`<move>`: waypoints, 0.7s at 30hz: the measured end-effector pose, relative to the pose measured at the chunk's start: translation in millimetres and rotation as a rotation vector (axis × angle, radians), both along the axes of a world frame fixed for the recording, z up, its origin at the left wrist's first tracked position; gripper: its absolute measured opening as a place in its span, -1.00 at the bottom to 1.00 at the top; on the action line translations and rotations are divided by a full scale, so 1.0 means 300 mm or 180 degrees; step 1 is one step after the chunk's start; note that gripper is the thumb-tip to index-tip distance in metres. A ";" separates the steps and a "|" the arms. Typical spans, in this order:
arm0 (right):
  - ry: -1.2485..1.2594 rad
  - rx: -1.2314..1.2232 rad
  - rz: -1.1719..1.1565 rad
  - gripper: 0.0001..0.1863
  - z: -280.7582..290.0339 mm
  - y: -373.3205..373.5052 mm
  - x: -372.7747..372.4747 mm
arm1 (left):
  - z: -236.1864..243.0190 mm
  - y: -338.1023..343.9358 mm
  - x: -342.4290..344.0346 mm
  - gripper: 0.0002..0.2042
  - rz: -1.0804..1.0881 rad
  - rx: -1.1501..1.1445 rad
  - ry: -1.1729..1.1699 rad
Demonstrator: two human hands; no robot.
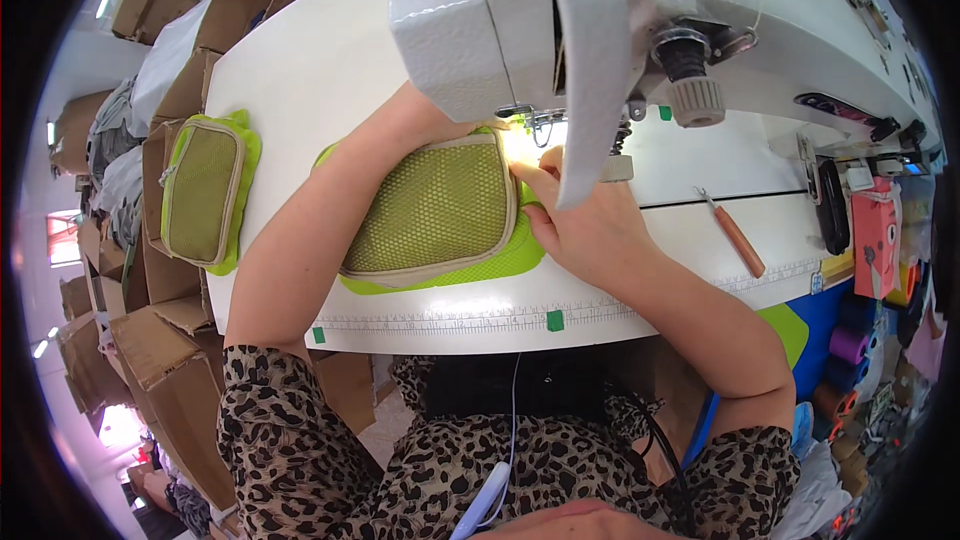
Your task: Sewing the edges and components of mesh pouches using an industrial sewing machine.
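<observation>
A lime-green pouch with an olive mesh panel and beige piping lies on the white table under the head of a sewing machine. At the pouch's right edge, beside the lit presser foot, my right hand pinches the fabric between thumb and fingers. My left arm reaches across the pouch's left side, and my left hand rests at its far edge. The machine head hides part of that hand, so its fingers do not show clearly.
A similar green pouch sits at the table's left edge by cardboard boxes. An awl-like tool with a wooden handle lies to the right. A ruler strip follows the near edge. Thread spools stand at far right.
</observation>
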State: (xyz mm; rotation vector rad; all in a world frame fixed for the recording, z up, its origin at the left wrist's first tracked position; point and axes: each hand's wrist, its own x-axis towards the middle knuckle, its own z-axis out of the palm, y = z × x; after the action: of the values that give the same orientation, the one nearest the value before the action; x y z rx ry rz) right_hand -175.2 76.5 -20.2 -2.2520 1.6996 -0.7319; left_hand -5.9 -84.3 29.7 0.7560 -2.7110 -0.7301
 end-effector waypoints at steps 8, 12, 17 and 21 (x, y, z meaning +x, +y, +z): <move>0.0108 -0.0364 0.0024 -0.59 -0.016 -0.011 0.020 | -0.030 -0.022 0.013 -0.62 -0.0131 -0.0346 -0.0082; 0.0174 -0.0583 -0.0037 -0.61 -0.025 -0.022 0.036 | -0.088 -0.028 0.019 -0.70 0.0332 -0.1293 0.0051; 0.0288 -0.0499 -0.0151 -0.61 -0.035 -0.003 -0.006 | 0.169 0.170 -0.019 -0.57 0.0934 0.0406 -0.0715; 0.0047 -0.0173 -0.0012 -0.61 -0.008 -0.008 0.017 | 0.040 0.285 0.089 -0.21 -0.0060 -0.0824 -0.0918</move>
State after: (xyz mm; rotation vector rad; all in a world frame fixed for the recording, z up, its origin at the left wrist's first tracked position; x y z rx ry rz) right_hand -170.0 74.0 -22.6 -2.2962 1.7113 -0.7734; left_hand 20.9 1.2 41.7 0.8271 -2.9911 -0.2795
